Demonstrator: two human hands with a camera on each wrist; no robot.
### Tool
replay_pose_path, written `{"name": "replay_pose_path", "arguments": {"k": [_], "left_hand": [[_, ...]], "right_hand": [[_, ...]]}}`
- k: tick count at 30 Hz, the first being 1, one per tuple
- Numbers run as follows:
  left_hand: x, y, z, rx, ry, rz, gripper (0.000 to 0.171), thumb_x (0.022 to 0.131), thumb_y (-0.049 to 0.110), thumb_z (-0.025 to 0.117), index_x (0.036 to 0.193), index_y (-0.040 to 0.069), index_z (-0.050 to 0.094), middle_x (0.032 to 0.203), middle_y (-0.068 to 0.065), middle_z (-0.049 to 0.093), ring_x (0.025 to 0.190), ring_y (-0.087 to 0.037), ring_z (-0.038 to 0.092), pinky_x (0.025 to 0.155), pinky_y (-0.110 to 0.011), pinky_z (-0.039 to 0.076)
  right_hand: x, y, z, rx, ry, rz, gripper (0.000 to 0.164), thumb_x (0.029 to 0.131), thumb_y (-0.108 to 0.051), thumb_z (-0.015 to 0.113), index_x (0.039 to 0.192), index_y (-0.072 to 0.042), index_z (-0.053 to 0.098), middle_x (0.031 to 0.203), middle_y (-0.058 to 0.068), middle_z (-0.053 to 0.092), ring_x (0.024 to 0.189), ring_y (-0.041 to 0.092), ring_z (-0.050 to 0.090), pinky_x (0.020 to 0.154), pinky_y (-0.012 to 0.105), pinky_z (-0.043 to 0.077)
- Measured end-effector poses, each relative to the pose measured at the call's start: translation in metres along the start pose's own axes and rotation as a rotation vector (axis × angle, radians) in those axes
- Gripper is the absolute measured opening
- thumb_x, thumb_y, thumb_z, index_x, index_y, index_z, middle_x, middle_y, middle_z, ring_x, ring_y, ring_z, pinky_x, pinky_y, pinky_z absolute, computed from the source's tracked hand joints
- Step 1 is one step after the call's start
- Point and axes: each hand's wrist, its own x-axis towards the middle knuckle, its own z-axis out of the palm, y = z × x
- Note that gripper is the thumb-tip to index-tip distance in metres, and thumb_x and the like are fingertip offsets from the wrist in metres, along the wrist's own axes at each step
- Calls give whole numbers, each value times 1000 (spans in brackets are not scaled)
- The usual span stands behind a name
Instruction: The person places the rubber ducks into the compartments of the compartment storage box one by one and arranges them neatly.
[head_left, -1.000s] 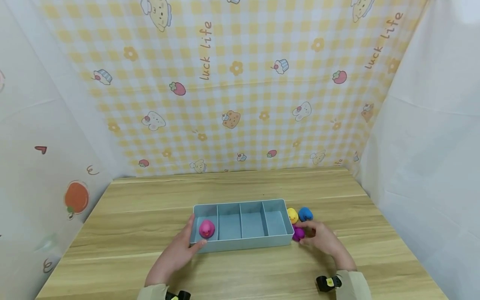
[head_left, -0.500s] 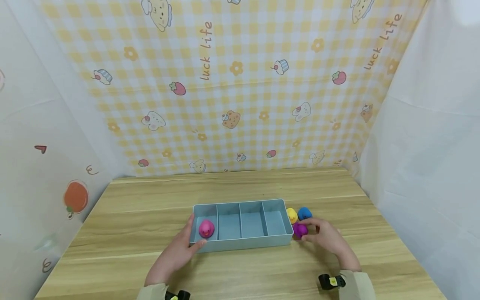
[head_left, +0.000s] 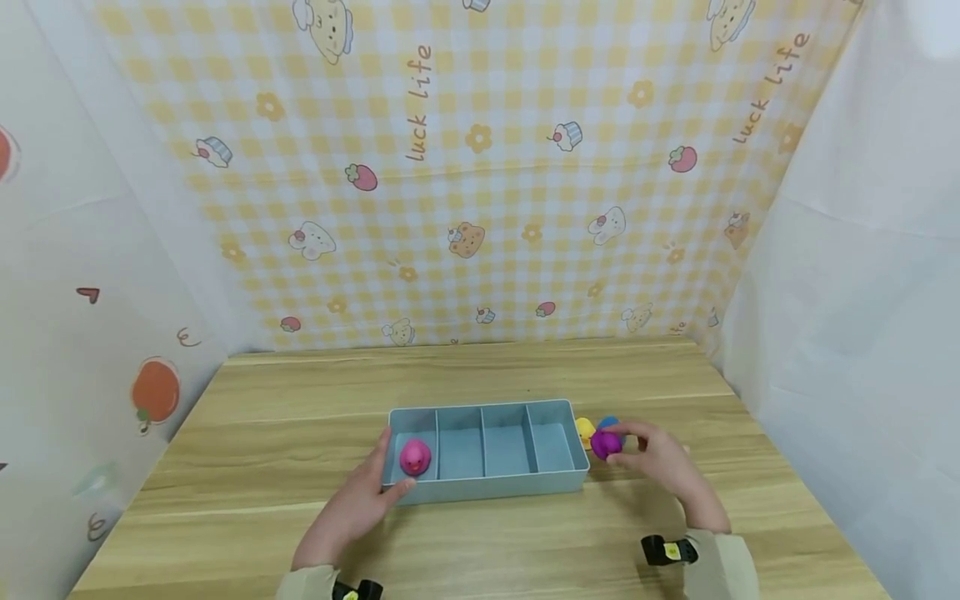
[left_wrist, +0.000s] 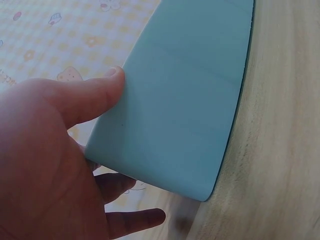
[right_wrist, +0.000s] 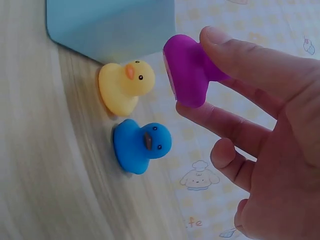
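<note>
My right hand (head_left: 660,454) pinches a purple rubber duck (right_wrist: 187,70) between thumb and fingers, its flat underside turned away from the palm. In the head view this duck overlaps the blue rubber duck (right_wrist: 140,145). A yellow rubber duck (right_wrist: 125,87) stands on the table beside the right end of a blue-grey box (head_left: 487,486) with divided compartments. At the box's left end, my left hand (head_left: 362,496) grips the near corner, thumb on the front rim and fingers along the end wall. A pink rubber duck (head_left: 415,457) sits in the leftmost compartment.
The wooden table (head_left: 300,383) runs back to a yellow checked cloth (head_left: 510,200). White cloths hang at the left (head_left: 60,242) and right (head_left: 847,292) sides. Each wrist wears a black strap.
The right hand has lifted the purple duck off the table and drawn it slightly right and back, away from the box's end. The left hand has stayed on the box.
</note>
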Motion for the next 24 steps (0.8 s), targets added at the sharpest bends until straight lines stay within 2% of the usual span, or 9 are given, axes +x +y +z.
{"name": "replay_pose_path", "arguments": {"k": [3,10,24], "left_hand": [[0,-1,1,-1,-6,-6,88,95,43,55,154,8,2,155,-25,18,140,-46,22,112,-60,22],[1,-1,-1,-4,0,-8,87,95,42,55,154,8,1,156,-24,16,141,-45,21,112,-60,22],[3,-1,-1,-11,-15,-8,87,95,42,55,154,9,1,157,-21,15,141,-44,21,112,-60,22]], "right_hand": [[3,-2,-1,-21,13,-4,39,77,-26,79,112,-12,70,108,11,67,71,14,45,59,23,35],[12,-8,2,-33,31,-28,38,77,-28,80,111,-12,71,113,13,69,91,25,58,74,31,45],[16,-24,9,86,-17,-13,41,77,-29,80,113,-11,70,117,16,65,93,28,60,73,31,49]]}}
